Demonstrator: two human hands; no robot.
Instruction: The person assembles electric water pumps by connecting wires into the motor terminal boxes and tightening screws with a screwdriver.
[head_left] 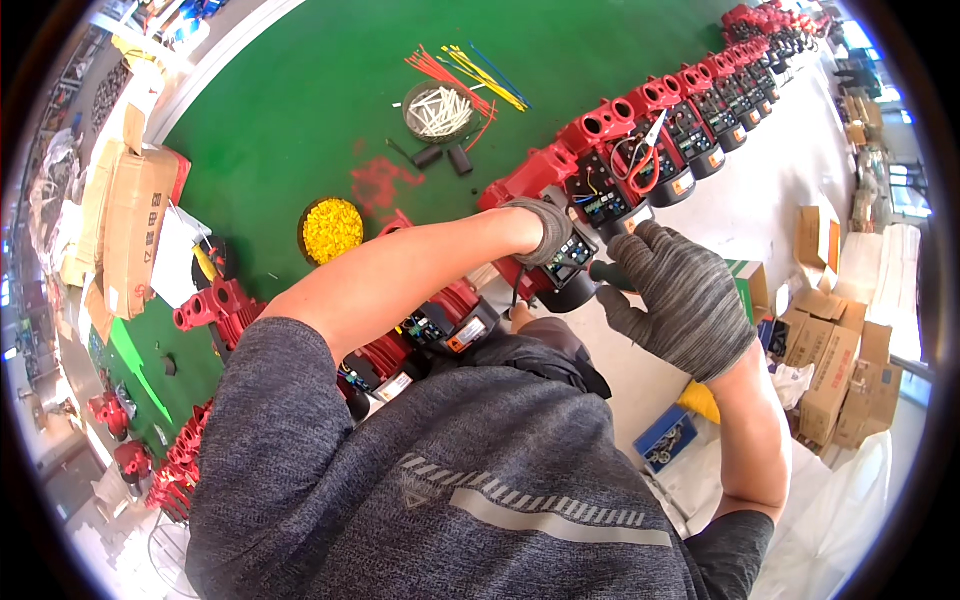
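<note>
My left hand [543,230], in a grey knit glove, reaches over a red pump [532,172] with an open black wiring box [572,252]; its fingers are mostly hidden. My right hand [682,298], also gloved, is just right of that box. Its thumb and fingers close around a dark green handle [612,275] that looks like a screwdriver's; the tip is hard to make out. On the neighbouring pump, whose circuit board [600,200] is exposed, lie red-handled scissors [643,170].
A row of red pumps [690,82] runs to the far right along the green tabletop [300,110]. A bowl of white tubes [438,110], coloured strips [485,75], black cylinders [459,160] and a bowl of yellow pieces [332,230] lie beyond. Cardboard boxes [825,370] stand right.
</note>
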